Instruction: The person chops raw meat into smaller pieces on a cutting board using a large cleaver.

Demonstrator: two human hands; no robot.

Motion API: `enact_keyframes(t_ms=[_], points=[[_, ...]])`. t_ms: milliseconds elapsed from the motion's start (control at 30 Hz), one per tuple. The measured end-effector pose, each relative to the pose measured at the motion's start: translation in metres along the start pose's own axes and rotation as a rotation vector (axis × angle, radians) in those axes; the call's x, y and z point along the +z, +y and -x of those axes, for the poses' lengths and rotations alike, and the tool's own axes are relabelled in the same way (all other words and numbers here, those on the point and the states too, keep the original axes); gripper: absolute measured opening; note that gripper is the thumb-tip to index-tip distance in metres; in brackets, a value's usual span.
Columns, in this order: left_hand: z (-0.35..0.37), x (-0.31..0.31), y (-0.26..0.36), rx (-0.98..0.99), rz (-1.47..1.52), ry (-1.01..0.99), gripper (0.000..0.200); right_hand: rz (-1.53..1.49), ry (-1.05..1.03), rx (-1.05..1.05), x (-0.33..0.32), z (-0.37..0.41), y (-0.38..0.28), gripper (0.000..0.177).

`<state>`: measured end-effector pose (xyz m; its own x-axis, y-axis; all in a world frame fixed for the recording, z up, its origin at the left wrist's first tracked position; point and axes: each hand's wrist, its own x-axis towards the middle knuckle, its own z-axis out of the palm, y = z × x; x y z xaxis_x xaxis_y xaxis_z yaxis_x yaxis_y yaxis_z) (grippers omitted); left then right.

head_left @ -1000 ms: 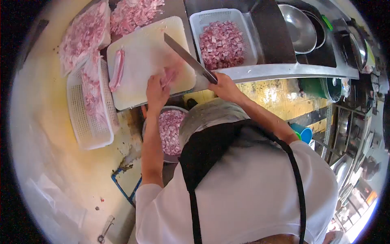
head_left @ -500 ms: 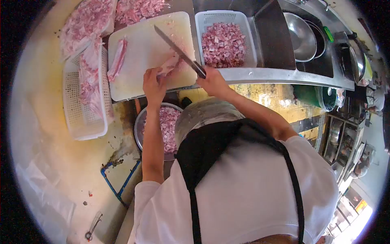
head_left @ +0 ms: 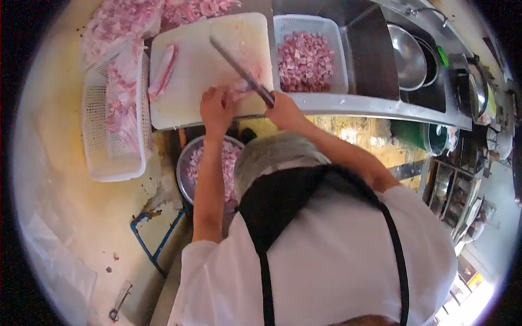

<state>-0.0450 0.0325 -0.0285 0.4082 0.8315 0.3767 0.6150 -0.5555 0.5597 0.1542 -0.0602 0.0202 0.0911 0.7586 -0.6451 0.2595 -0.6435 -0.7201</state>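
Note:
A pale cutting board (head_left: pixel 190 70) lies on the counter before me. My left hand (head_left: pixel 217 111) is at its near edge, fingers closed on one end of a strip of raw meat (head_left: pixel 239 89). In my right hand (head_left: pixel 285 111) is the dark handle of a long knife (head_left: pixel 236 66). Its blade slants up and left across the board, passing over the right part of the held strip. Whether the edge touches the meat cannot be made out. A separate rib strip (head_left: pixel 163 73) rests on the board's left side.
Right of the board stands a white basket (head_left: pixel 342 70) of cut meat cubes; left, another basket (head_left: pixel 95 136) holds larger slabs. Below my left forearm is a metal bowl (head_left: pixel 184 176) of meat pieces. A meat pile (head_left: pixel 122 27) lies back left. Metal bowls (head_left: pixel 405 57) sit farther right.
The view has shifted slightly, moving the board rightward in it. The held strip shows less length beside my left fingers. Both hands keep their grips.

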Motion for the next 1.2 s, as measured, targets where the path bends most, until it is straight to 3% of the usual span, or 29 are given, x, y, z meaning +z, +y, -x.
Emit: enact_keyframes(t_ms=[67,133,233,300,333,400,467,533,700,733,767,833,867,900,967,1000,1067,1100,1200], points=[[0.004,-0.008,0.008,-0.080,-0.016,-0.162,0.027,0.334,0.363,-0.427,0.015,-0.001,0.019,0.022],[0.003,-0.008,0.008,-0.045,0.012,-0.094,0.027,0.358,0.373,-0.478,0.006,-0.012,0.017,0.022],[0.011,-0.008,0.007,0.021,0.015,-0.032,0.025,0.238,0.275,-0.434,0.001,-0.003,0.008,0.021],[0.017,-0.006,0.006,0.061,-0.005,-0.026,0.023,-0.003,-0.011,0.010,-0.010,0.016,-0.020,0.023],[0.017,-0.005,0.003,0.036,0.020,-0.014,0.022,-0.005,-0.012,0.011,-0.011,0.020,-0.026,0.023],[0.016,-0.003,-0.003,0.014,0.052,-0.009,0.021,0.241,0.305,-0.565,-0.014,0.028,-0.036,0.027],[0.014,-0.001,-0.008,0.057,-0.064,-0.007,0.022,0.168,0.474,-0.749,-0.019,0.050,-0.078,0.034],[0.017,-0.004,-0.004,0.007,-0.016,-0.023,0.022,0.115,0.581,-0.764,-0.036,0.075,-0.128,0.034],[-0.007,0.012,0.015,-0.063,-0.096,0.010,0.026,0.086,0.563,-0.916,-0.064,0.103,-0.161,0.027],[-0.016,0.021,0.010,0.069,-0.047,0.055,0.029,0.083,0.550,-0.959,-0.064,0.104,-0.163,0.025],[-0.019,0.024,0.008,0.201,0.002,0.097,0.032,0.084,0.544,-0.962,-0.060,0.091,-0.148,0.025],[-0.020,0.019,0.005,0.154,0.021,-0.017,0.035,0.243,0.561,-0.758,-0.045,0.047,-0.089,0.030],[-0.023,0.016,0.004,0.109,0.042,-0.136,0.037,0.220,0.521,-0.675,-0.035,0.045,-0.072,0.028],[-0.023,0.011,0.001,0.109,0.039,-0.132,0.037,0.196,0.481,-0.591,-0.026,0.042,-0.057,0.026],[-0.021,0.002,-0.002,0.264,-0.019,-0.200,0.034,0.088,0.284,-0.446,-0.012,0.024,-0.011,0.026],[-0.022,-0.001,0.005,0.266,-0.020,-0.203,0.034,0.084,0.285,-0.445,-0.007,0.020,0.006,0.026],[-0.031,-0.001,0.023,-0.112,0.102,-0.160,0.035,0.069,0.316,-0.402,-0.001,0.020,0.025,0.026],[-0.034,0.004,0.023,-0.113,0.100,-0.166,0.035,0.119,0.458,-0.449,0.002,0.022,0.032,0.025],[-0.035,0.027,0.014,0.048,-0.054,-0.080,0.035,0.083,0.513,-0.416,-0.006,0.018,0.043,0.022]])
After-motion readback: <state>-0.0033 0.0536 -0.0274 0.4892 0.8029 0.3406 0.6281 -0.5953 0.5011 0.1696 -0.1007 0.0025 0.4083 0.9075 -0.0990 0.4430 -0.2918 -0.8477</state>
